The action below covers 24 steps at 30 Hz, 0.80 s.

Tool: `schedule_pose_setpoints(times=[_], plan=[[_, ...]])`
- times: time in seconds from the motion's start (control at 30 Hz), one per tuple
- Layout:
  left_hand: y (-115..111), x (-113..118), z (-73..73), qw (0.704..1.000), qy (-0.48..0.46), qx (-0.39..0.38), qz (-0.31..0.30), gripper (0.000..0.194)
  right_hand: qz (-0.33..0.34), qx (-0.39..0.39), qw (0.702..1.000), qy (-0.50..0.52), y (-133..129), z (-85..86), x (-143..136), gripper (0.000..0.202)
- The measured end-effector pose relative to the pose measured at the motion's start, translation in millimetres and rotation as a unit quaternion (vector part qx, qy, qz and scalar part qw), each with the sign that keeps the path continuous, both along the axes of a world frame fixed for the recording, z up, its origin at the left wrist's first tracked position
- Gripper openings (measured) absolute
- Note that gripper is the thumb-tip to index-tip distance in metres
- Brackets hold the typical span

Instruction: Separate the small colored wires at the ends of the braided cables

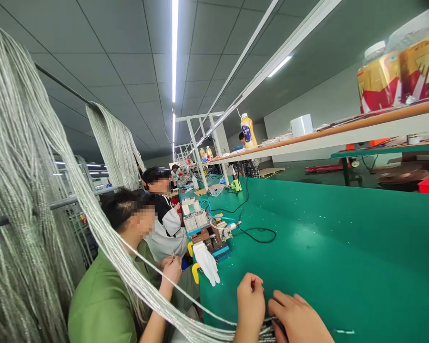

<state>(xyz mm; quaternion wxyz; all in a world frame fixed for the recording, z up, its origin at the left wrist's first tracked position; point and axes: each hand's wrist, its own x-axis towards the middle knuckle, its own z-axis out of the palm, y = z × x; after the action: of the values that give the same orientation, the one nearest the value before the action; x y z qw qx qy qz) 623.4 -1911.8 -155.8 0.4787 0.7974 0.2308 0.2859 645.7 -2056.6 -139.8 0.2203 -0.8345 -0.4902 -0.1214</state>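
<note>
My left hand (250,302) is raised just above the green table near its front edge, fingers curled into a pinch. What it holds, if anything, is hidden. Beside it, my right hand (298,317) bends its fingers over the ends of silvery braided cables (175,317), and one strand seems to run between its thumb and fingers. The cable bundle sweeps down from the left and passes under my left wrist. A single cable (214,315) runs apart from the bundle toward my hands. The lower ends of the cables are partly covered by my hands.
A small pneumatic press (207,233) with a white glove (205,264) stands on the green table (325,238). A co-worker in green (103,295) sits close at left, another person (168,224) beyond. Cables hang from a rail (64,85). A shelf (307,140) holds bottles.
</note>
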Motion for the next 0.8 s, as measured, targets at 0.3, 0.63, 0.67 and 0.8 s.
schedule_pose_setpoints(times=[0.3, 0.63, 0.67, 0.8], plan=[[-17.4, -10.5, 14.3, 0.994, -0.058, -0.03, -0.09, 0.026, -0.102, -0.126, 0.986, -0.023, -42.4, 67.3, 18.8, 0.033], [-37.5, -25.6, 27.9, 0.965, -0.046, 0.025, -0.257, 0.028, -0.114, 0.021, 0.992, 0.055, -64.6, 91.4, 45.3, 0.023], [-36.9, -24.5, 24.9, 0.966, -0.047, 0.03, -0.251, 0.03, -0.092, 0.049, 0.992, 0.073, -60.3, 89.0, 47.0, 0.022], [-33.8, -21.6, 15.9, 0.975, -0.042, 0.059, -0.208, 0.044, -0.017, 0.203, 0.956, 0.213, -32.7, 69.2, 50.2, 0.016]])
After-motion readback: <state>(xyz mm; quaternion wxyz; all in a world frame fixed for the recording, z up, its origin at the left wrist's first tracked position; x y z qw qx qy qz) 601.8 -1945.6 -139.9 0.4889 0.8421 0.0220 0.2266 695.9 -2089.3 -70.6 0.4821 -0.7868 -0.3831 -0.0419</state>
